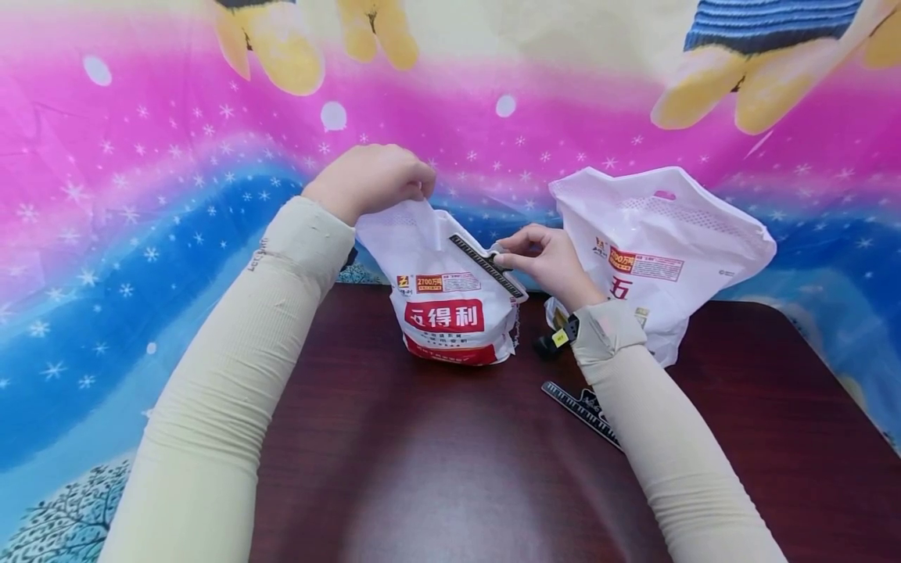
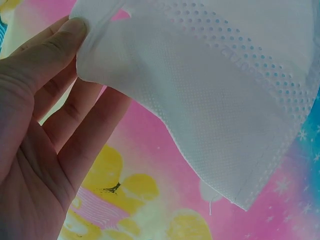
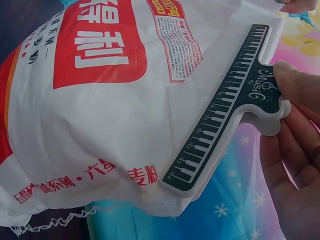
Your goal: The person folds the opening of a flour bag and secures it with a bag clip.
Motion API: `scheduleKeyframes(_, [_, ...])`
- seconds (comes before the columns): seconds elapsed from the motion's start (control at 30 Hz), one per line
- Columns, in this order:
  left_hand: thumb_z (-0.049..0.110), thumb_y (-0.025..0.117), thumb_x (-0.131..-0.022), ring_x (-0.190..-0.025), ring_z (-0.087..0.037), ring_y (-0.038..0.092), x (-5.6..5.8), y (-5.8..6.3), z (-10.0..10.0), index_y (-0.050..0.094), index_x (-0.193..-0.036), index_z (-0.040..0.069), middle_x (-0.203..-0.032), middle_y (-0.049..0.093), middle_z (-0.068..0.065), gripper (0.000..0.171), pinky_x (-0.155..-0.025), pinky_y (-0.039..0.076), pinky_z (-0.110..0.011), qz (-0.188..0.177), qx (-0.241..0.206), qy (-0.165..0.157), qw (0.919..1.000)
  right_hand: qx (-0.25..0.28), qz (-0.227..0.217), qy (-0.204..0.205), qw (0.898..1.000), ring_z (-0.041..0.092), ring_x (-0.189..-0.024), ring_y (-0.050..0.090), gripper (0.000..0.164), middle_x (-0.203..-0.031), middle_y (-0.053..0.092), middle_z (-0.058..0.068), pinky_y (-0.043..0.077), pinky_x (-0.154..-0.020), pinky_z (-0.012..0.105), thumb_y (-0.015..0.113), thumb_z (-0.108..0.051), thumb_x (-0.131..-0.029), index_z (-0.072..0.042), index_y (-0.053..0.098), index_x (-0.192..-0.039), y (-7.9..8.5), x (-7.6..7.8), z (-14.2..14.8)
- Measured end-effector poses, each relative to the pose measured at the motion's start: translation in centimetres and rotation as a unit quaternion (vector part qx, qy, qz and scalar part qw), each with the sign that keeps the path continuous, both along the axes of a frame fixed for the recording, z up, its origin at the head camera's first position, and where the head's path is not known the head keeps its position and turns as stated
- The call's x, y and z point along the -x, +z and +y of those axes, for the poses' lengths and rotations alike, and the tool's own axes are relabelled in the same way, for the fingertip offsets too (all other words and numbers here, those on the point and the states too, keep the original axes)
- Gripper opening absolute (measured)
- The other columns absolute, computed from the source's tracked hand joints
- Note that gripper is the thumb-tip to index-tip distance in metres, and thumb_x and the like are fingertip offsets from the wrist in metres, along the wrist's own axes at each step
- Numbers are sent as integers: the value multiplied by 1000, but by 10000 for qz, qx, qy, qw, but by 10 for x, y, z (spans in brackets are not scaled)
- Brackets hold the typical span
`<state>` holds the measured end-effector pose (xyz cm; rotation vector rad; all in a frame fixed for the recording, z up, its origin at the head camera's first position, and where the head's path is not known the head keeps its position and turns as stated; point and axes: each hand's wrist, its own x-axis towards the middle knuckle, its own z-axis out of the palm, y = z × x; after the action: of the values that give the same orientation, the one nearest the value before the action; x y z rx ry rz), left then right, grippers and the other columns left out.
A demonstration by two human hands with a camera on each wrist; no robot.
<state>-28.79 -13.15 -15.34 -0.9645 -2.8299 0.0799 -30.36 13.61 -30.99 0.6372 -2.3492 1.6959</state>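
Head view: near right, a spare clip (image 1: 573,405) lies on the table (image 1: 422,477). Beyond, at centre, stands the bag (image 1: 450,289): right hand (image 1: 556,262) pinches the clip (image 1: 486,266) on its sloping edge; left hand (image 1: 376,180) pinches its top, presumably for tension. Second bag (image 1: 655,258) stands at right.

I note on my feed a glossy reddish-brown table (image 1: 331,446), pale glare (image 1: 443,508) on its top, pink, blue and cream backdrop (image 1: 211,148) behind, printed white snowflakes (image 1: 73,191), yellow cartoon feet (image 1: 290,61)
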Motion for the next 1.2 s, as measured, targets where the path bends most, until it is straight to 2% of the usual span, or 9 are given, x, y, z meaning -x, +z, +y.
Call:
scheduleKeyframes(0.33, [12,60,-102,-106,-29,59,1,-2,2,70,-115,12,-115,68,-11,16,-99,50,-49,44,51,-38,10000,-83,10,-98,9999,15,-98,67,26,-122,69,11,54,-84,24,78,-16,-91,-3,74,-113,-2,-2,2])
scheduleKeyframes(0.7, [10,62,-100,-107,-30,60,0,-3,0,71,-115,12,-115,68,-11,17,-98,51,-49,0,75,62,10000,-454,119,-194,9987,19,-95,67,24,-117,67,8,56,-83,27,79,-17,-90,-5,74,-111,2,-12,-2])
scheduleKeyframes(1.2, [10,63,-99,-106,-29,60,2,-6,-1,70,-114,11,-114,68,-11,16,-96,52,-49,49,54,23,10000,-707,396,-274,9963,19,-89,65,26,-107,63,10,55,-76,21,78,-16,-91,-4,74,-113,2,-16,-3])
